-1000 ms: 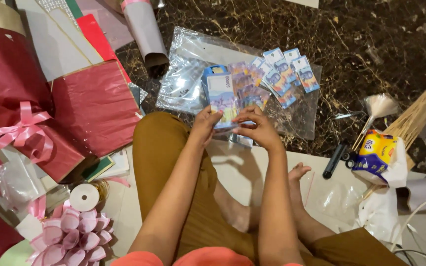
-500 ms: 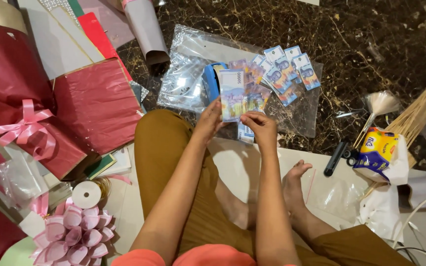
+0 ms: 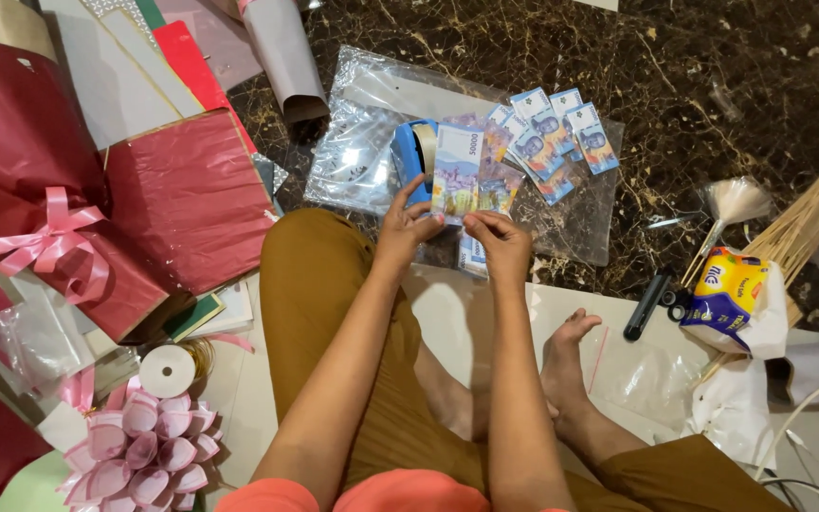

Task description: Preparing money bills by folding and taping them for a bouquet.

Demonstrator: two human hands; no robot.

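My left hand (image 3: 403,226) and my right hand (image 3: 497,239) together hold a blue banknote (image 3: 456,173) upright by its lower edge, just above my knee. Right behind it lie a blue tape dispenser (image 3: 409,152) and a fan of several more blue banknotes (image 3: 552,137), all on a clear plastic sheet (image 3: 357,152) spread on the dark marble floor. More notes (image 3: 471,254) show under my right hand.
Dark red wrapping paper (image 3: 182,194) with a pink ribbon bow (image 3: 49,237) lies left, a pink paper roll (image 3: 282,52) at the top. A pink flower bow (image 3: 135,450) and tape roll (image 3: 167,370) sit lower left. Wooden sticks (image 3: 803,223), a yellow packet (image 3: 727,289) and a black marker (image 3: 646,303) lie right.
Both hands have lifted the banknote and turned it upright, moving it slightly forward over the plastic sheet. The other items stay where they were.
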